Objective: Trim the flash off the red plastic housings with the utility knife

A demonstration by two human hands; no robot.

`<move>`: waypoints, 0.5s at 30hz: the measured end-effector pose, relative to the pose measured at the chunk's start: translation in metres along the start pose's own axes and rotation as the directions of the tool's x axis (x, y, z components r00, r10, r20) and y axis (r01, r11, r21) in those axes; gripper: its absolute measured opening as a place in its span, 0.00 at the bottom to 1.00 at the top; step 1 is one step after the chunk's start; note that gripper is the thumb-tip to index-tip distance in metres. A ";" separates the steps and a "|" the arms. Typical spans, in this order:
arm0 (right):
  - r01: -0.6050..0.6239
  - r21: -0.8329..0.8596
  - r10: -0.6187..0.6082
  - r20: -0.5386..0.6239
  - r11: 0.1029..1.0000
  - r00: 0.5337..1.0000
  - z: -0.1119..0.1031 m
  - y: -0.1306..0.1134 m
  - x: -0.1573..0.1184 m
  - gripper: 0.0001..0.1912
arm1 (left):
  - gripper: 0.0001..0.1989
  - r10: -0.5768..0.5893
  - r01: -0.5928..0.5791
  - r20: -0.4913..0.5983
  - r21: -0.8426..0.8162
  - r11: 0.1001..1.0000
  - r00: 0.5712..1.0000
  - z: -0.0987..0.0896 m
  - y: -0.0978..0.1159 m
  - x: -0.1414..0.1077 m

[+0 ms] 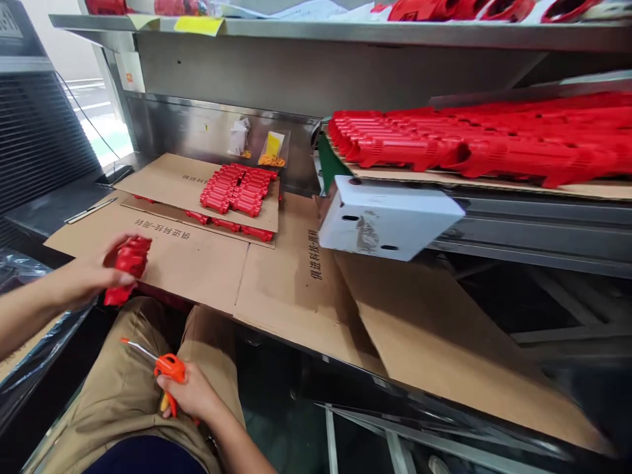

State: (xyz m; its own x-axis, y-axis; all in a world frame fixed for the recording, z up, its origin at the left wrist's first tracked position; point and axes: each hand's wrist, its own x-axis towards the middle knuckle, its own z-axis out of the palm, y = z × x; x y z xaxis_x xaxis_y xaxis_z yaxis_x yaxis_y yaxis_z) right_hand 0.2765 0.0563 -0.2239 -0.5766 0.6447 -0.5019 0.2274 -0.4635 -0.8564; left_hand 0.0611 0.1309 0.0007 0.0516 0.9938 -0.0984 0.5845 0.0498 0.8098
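My left hand (101,271) is closed round a red ribbed plastic part (132,255), held over the near left edge of the cardboard (207,260). In my right hand (195,395), above my lap, is an orange air blow gun (170,367) with a thin metal nozzle. Its orange tip points up and left, toward the red part but apart from it. Several similar red parts (237,189) lie side by side on a stacked cardboard sheet (168,174), with more red parts (227,225) showing beneath that sheet.
On the right, many red parts (474,141) cover a raised conveyor-like ledge with a white bracket (390,217) at its end. Small plastic bags (274,148) lean at the back panel. A metal shelf (345,33) runs overhead. A thin pen-like stick (91,209) lies left.
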 end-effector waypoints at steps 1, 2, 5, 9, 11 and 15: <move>0.009 -0.004 -0.009 -0.009 1.000 1.000 -0.003 -0.003 -0.008 0.25 | 0.44 -0.002 -0.009 -0.036 -0.306 0.952 0.999 -0.003 -0.017 -0.021; 0.027 -0.011 -0.028 -0.030 1.000 0.999 -0.007 -0.007 -0.019 0.27 | 0.44 0.001 -0.029 -0.053 -0.541 0.841 0.999 -0.004 -0.036 -0.041; 0.113 -0.077 -0.120 -0.096 0.991 0.988 -0.018 -0.030 -0.057 0.25 | 0.47 -0.031 -0.044 -0.078 -0.803 0.594 0.996 0.003 -0.093 -0.088; 0.251 -0.562 -0.332 -0.045 0.788 0.942 -0.019 -0.089 -0.097 0.22 | 0.51 -0.099 -0.002 -0.062 -0.858 0.514 0.993 0.016 -0.145 -0.111; 0.216 -0.676 -0.299 -0.006 0.704 0.954 -0.011 -0.116 -0.102 0.20 | 0.52 -0.128 0.019 -0.054 -0.860 0.510 0.990 0.017 -0.160 -0.113; 0.195 -0.798 -0.268 0.044 0.570 0.962 0.007 -0.143 -0.100 0.24 | 0.50 -0.150 0.022 -0.066 -0.853 0.522 0.986 0.014 -0.180 -0.116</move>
State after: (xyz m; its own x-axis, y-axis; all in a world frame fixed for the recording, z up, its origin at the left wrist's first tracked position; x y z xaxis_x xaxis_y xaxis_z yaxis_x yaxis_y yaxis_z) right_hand 0.2957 0.0540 -0.0505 -0.6504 0.7181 -0.2478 0.6432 0.3471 -0.6825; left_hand -0.0386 0.0053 -0.1415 -0.0903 0.9795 -0.1803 -0.3839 0.1328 0.9138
